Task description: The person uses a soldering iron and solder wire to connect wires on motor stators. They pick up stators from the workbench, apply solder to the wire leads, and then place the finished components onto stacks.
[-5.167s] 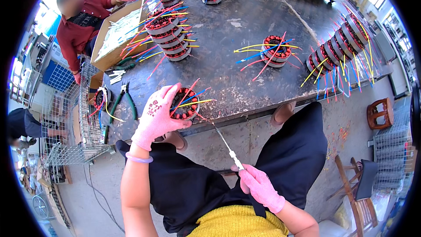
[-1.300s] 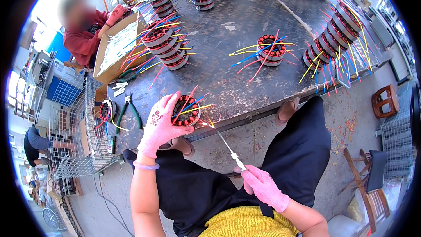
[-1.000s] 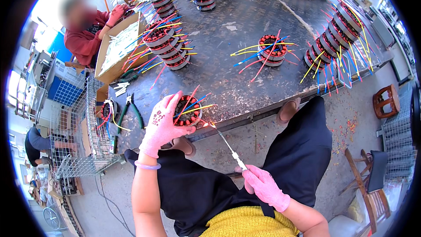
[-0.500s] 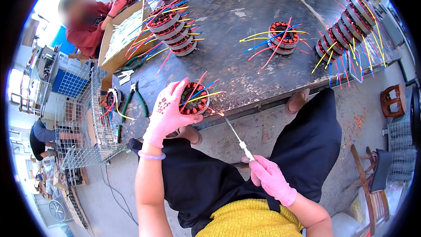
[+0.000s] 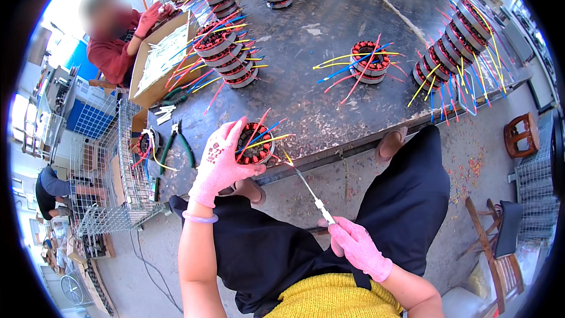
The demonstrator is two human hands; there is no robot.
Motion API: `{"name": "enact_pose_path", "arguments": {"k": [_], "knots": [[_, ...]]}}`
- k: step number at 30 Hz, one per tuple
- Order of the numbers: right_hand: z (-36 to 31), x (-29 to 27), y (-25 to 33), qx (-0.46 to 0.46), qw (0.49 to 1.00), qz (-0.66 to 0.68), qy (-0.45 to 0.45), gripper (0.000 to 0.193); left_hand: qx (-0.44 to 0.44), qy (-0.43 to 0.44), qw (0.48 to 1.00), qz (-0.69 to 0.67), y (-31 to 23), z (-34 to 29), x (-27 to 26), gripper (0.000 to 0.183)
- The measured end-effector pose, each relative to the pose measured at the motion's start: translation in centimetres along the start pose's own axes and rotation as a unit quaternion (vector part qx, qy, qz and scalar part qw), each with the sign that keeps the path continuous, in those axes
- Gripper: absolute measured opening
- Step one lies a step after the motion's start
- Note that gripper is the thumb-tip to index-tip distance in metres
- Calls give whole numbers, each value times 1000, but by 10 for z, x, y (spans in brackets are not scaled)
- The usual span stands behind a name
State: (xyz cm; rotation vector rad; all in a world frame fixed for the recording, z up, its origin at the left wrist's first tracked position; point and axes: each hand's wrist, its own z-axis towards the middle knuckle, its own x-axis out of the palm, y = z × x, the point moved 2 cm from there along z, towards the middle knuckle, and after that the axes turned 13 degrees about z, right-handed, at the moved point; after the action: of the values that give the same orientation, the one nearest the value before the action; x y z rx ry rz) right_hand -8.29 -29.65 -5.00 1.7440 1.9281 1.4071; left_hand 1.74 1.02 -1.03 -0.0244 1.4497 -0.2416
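My left hand [image 5: 216, 164], in a pink glove, grips a ring-shaped motor stator [image 5: 272, 152] by its left side at the table's front edge. Red, blue and yellow leads stick out of the stator toward the right. In my pink-gloved right hand [image 5: 360, 248] is a slim, long-stemmed lighter [image 5: 318, 202] with a white body, its tip slanting up and left. A small yellow flame [image 5: 288, 158] burns at that tip, just right of the stator and close to its lead ends. My right fingers are wrapped round the lighter's lower part, hiding it.
Stacked stators [image 5: 226, 59] stand at the back left, with a leaning stack [image 5: 456, 44] at the right. One stator [image 5: 369, 65] sits alone between them. Green-handled pliers [image 5: 176, 144] lie left of my hand. Across the table, a person in red works beside a cardboard box [image 5: 141, 85].
The flame at the lighter's tip has grown longer. Both hands keep their holds, while the whole view has shifted slightly. The other person's hands have moved a little above the box.
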Motion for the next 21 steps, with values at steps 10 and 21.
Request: {"name": "enact_pose_path", "arguments": {"k": [10,21], "knots": [[3,0,-6,5,998,55,0,33,2,-1,1000,-2,0,0,1,101],[0,-2,-5,-2,1000,26,-1,32,-8,13,1000,2,0,1,0,100]]}}
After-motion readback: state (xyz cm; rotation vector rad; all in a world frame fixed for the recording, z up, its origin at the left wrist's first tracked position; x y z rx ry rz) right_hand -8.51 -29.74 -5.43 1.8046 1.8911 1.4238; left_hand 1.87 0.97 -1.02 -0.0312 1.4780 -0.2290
